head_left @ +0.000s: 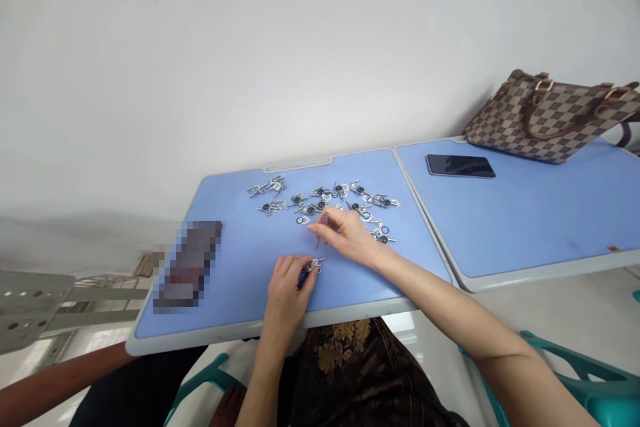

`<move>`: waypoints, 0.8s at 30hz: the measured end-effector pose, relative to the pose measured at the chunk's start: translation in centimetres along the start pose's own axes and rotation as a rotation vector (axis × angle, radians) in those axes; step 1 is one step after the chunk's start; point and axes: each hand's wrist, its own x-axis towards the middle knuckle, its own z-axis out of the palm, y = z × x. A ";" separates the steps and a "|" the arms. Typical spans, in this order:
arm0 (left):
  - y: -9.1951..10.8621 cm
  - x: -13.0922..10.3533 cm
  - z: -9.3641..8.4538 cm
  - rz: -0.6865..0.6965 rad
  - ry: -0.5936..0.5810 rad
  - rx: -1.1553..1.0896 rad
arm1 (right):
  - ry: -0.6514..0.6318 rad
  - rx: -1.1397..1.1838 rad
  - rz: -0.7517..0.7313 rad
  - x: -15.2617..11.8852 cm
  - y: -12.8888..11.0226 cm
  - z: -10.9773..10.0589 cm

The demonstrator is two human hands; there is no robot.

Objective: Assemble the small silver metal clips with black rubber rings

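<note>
Near the front edge of the blue table, my left hand (289, 280) has its thumb and fingers closed around a small silver metal piece (314, 265), holding it at the tabletop. Just above and to the right of it, my right hand (347, 233) pinches a thin, dark rod-like item (319, 241) that points down; its exact kind is too small to tell. Beyond my hands lie several small metal assemblies (298, 200) with black round centres and silver prongs. A loose ring with a flat silver plate (303, 220) lies close to my right fingers.
A blurred-out dark flat object (193, 263) lies at the table's left. On the adjoining blue table (530, 227) are a phone (460, 165) and a checkered handbag (550, 113). Another person's arm (65, 380) shows at lower left. A green chair (590, 373) stands at lower right.
</note>
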 end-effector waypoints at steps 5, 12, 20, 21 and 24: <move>-0.6 0.0 -0.7 -0.113 0.013 -0.190 | 0.043 0.096 0.041 -0.1 -0.1 -0.8; -0.6 -0.3 -1.4 -0.227 0.078 -0.518 | 0.058 0.262 0.128 -0.6 -0.7 -1.2; -1.2 -0.8 -1.6 -0.284 0.129 -0.677 | -0.327 0.323 0.273 -0.7 -0.6 -1.0; -1.3 -0.9 -1.6 -0.285 0.130 -0.689 | -0.392 0.342 0.294 -0.8 -0.6 -1.0; -1.2 -0.9 -1.6 -0.282 0.129 -0.714 | -0.552 0.413 0.314 -0.9 -0.7 -0.9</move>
